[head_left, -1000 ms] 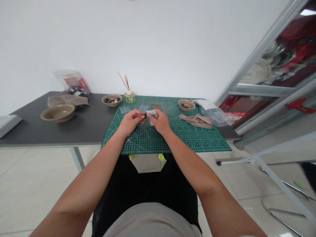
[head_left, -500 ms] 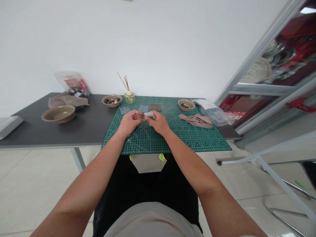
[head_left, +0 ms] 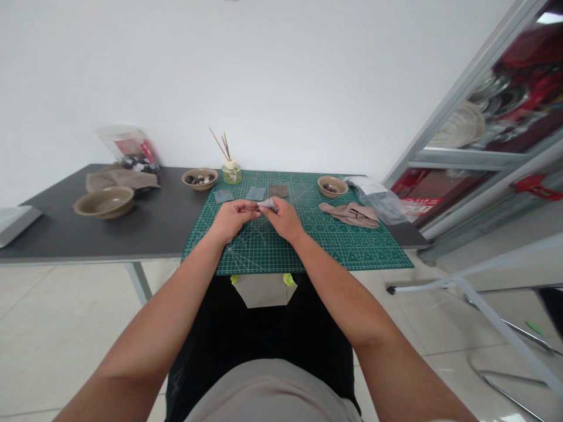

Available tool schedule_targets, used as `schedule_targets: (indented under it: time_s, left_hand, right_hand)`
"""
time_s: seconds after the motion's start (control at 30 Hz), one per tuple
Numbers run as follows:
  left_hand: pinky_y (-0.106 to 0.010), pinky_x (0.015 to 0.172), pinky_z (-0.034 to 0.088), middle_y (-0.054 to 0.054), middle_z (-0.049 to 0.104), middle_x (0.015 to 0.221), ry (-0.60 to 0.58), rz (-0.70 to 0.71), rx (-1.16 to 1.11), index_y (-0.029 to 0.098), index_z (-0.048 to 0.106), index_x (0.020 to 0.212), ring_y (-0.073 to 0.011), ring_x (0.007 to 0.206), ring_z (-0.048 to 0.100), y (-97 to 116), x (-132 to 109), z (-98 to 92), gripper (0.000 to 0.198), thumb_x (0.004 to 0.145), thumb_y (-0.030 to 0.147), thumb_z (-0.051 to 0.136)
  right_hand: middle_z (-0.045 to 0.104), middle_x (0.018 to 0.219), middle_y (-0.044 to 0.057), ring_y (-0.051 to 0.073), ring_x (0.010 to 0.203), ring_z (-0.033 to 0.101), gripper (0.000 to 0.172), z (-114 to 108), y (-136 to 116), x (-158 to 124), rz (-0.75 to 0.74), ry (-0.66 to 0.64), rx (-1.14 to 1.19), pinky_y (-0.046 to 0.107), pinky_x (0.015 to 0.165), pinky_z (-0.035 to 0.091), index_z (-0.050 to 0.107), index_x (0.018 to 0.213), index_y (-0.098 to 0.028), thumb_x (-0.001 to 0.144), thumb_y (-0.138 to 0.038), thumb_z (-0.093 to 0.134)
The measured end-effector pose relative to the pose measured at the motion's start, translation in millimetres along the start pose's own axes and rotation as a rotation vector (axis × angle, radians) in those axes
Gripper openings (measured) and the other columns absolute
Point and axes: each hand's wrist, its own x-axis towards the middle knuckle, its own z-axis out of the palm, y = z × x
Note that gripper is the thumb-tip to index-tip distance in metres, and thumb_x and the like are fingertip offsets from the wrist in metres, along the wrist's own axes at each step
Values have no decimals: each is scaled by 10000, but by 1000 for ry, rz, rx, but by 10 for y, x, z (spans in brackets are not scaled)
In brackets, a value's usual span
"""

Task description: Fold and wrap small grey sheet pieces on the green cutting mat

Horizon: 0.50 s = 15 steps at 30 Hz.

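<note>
Both hands meet over the green cutting mat, fingertips close together. My right hand pinches a small grey cloth, which is bunched between thumb and fingers. The fingers of my left hand are closed at the left end of the same cloth; their tips partly hide it. Just behind the hands lie a blue-grey square, another blue-grey square and a brown square.
A bowl of stones and a reed diffuser stand behind left. Farther left are an empty bowl and a clear tub. At right sit a small bowl, a brown cloth and a plastic bag.
The grey cloth looks more bunched and less of it shows between my fingers. My hands have stayed in nearly the same place.
</note>
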Motion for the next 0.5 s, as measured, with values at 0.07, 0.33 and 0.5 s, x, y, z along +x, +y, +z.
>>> schedule_targets:
  time_s: [0.07, 0.33, 0.5]
  left_hand:
    - [-335, 805, 519, -17, 724, 781, 9, 6, 13, 165, 715, 805, -160, 733, 652, -1, -2, -3, 398, 489, 322, 898]
    - [-359, 797, 528, -27, 718, 775, 0, 13, 33, 166, 714, 793, -176, 738, 657, -11, 6, -13, 387, 489, 321, 898]
    - [-356, 805, 533, -32, 724, 790, -23, 18, 17, 164, 719, 816, -175, 741, 659, -14, 7, -14, 413, 491, 342, 901]
  right_hand:
    - [585, 814, 12, 175, 780, 531, 207, 17, 5, 3, -31, -14, -22, 288, 732, 388, 528, 800, -218, 909, -394, 538]
    - [570, 782, -4, 162, 753, 517, 206, -17, -1, 6, -22, -49, 4, 278, 715, 381, 527, 785, -215, 888, -388, 571]
    - [582, 792, 0, 163, 756, 525, 221, -32, -26, -4, -5, -30, 11, 281, 714, 383, 539, 801, -215, 882, -417, 582]
